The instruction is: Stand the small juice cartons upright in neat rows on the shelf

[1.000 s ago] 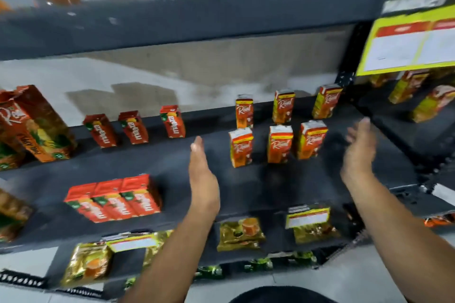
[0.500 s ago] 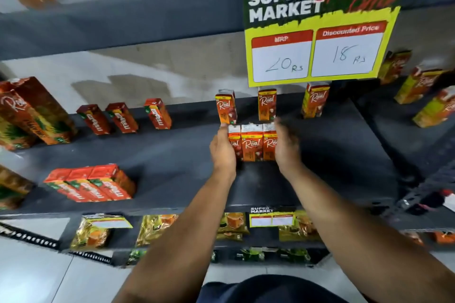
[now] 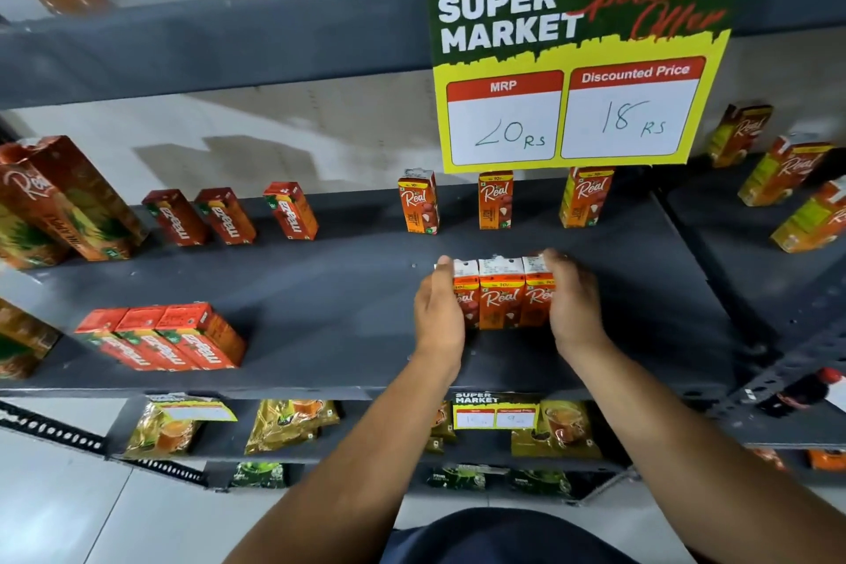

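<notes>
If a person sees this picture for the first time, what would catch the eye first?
Probably the big yellow and green price sign hanging from the upper shelf at top right, with handwritten prices. Next, at the centre of the grey shelf, the left hand and right hand press three small Real cartons together, upright, side by side. Three more Real cartons stand spaced apart behind them.

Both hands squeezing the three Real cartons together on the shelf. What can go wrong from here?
1. The left hand and right hand press only on the outer cartons of the front row; the middle one could pop forward or tip if squeezed unevenly.
2. The back-row cartons stand spaced apart and close behind; pushing the front row back might knock one over.
3. The price sign hangs low and could catch a raised hand.
</notes>
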`<state>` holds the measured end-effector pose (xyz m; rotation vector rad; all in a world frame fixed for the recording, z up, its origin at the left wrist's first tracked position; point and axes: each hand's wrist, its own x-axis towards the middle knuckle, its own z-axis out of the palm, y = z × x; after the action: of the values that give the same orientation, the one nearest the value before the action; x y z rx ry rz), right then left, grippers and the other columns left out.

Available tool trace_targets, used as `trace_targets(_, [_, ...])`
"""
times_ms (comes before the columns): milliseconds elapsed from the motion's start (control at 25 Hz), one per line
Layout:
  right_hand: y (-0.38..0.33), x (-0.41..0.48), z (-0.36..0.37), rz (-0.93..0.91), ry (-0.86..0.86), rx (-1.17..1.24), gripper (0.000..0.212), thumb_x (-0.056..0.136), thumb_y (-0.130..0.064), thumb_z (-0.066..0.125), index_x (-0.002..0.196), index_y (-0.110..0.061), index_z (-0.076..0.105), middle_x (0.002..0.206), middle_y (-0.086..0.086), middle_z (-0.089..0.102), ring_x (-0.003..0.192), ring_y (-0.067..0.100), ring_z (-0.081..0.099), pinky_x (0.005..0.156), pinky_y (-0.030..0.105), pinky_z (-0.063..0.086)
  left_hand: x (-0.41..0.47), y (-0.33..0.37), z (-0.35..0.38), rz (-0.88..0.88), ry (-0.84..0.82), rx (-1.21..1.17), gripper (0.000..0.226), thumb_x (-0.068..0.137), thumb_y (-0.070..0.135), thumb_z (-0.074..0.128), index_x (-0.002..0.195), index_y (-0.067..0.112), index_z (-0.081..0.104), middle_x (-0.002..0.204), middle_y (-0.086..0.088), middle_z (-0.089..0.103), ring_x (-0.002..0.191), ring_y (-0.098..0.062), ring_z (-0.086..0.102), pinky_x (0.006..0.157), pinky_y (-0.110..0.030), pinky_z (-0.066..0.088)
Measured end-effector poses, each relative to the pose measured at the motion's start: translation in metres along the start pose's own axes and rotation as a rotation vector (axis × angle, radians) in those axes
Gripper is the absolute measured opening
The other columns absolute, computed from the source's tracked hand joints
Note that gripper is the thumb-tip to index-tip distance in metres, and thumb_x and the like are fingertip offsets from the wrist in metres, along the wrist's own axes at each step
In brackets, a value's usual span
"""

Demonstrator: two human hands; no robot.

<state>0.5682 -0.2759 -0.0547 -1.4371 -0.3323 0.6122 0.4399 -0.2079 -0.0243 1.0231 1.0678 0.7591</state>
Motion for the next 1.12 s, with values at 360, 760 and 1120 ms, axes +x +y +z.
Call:
trace_targets(360, [-0.001, -0.032, -0.038, -0.121, -0.097, 0.071, 0.041, 0.075, -0.052, 0.054, 0.092, -0.021, 0.075, 0.106, 0.007, 0.071, 0.102, 0.024, 0.066, 0.081, 0.038, 0.053, -0.047, -0.02, 0.002, -0.002, -0.052, 0.05, 0.049, 0.076, 0.069, 0.046, 0.106, 0.032, 0.06, 0.106, -0.001, 0.069, 0.098, -0.014, 0.064, 0.084, -0.035, 0.05])
trace_targets(760, [-0.009, -0.042, -0.035, -0.104, -0.091, 0.007, 0.035, 0.075, -0.059, 0.048, 0.086, -0.038, 0.073, 0.112, 0.004, 0.068, 0.106, 0.023, 0.063, 0.079, 0.038, 0.052, -0.052, -0.021, 0.003, 0.025, -0.033, 0.114, 0.056, 0.079, 0.07, 0.039, 0.113, 0.029, 0.057, 0.107, 0.0, 0.067, 0.097, -0.012, 0.063, 0.076, -0.03, 0.048])
trace_targets(1120, [-0.011, -0.042, -0.04, -0.188, -0.097, 0.001, 0.051, 0.079, -0.07, 0.045, 0.112, -0.035, 0.062, 0.121, 0.005, 0.065, 0.112, 0.023, 0.062, 0.094, 0.047, 0.051, -0.056, -0.016, -0.003, 0.035, -0.057, 0.113, 0.053, 0.071, 0.084, 0.037, 0.097, 0.042, 0.055, 0.1, 0.008, 0.068, 0.09, -0.008, 0.067, 0.076, -0.028, 0.052])
